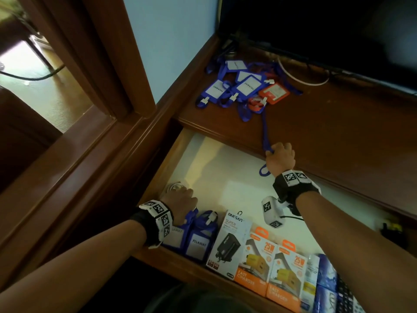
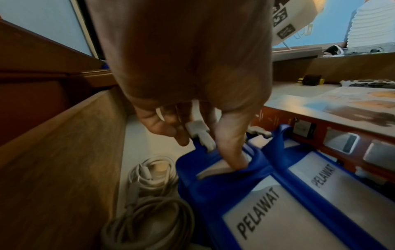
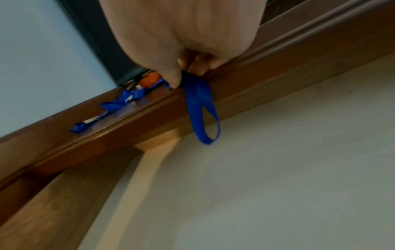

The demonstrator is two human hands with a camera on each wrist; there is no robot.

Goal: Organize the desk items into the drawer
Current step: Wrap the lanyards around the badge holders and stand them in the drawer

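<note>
Head view: right hand (image 1: 281, 155) pinching blue lanyard (image 1: 264, 132) at desk (image 1: 338, 132) edge, badge pile (image 1: 243, 86) beyond. Left hand (image 1: 180, 201) pinching badge holder (image 2: 262, 218) in drawer (image 1: 225, 172). Lanyard probably light, limp, tangle-prone; best gripped near clip.

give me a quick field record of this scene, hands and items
left hand: pinches the top of a blue badge holder in the drawer
right hand: grips a blue lanyard strap at the edge of the desk
on desk: pile of badge holders, blue and orange
also in drawer: second badge holder, charger boxes, coiled white cable
</note>
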